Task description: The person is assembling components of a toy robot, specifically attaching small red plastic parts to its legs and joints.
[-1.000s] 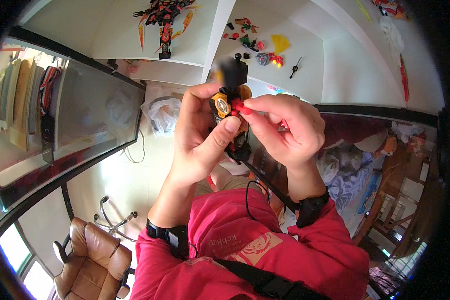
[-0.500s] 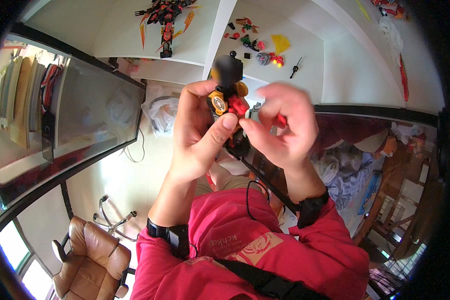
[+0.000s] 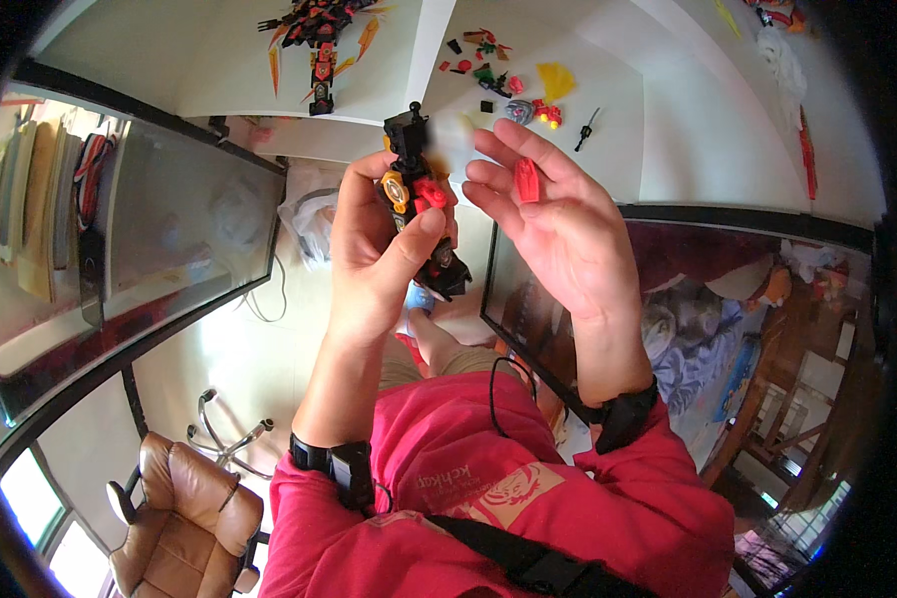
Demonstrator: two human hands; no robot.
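My left hand (image 3: 369, 274) is closed round a black toy robot part (image 3: 428, 194) with gold and red pieces on it, the thumb pressed on its front. The part stands upright, slightly tilted, with a small knob at the top. To its right, apart from it, my right hand (image 3: 578, 234) has its palm turned up. A small red toy piece (image 3: 528, 180) is held there between thumb and fingers, its tip pointing away from me. The other right fingers are half curled toward the part.
Ahead, a white shelf (image 3: 608, 85) bears several loose toy pieces, among them a yellow fan-shaped piece (image 3: 555, 80) and a thin black rod (image 3: 587, 131). Left of its divider stands a black, red and orange toy robot (image 3: 323, 60). A brown chair (image 3: 184, 508) is at lower left.
My left hand and the toy part have shifted left. The right hand has moved away from the part and turned palm up, showing the red piece more fully.
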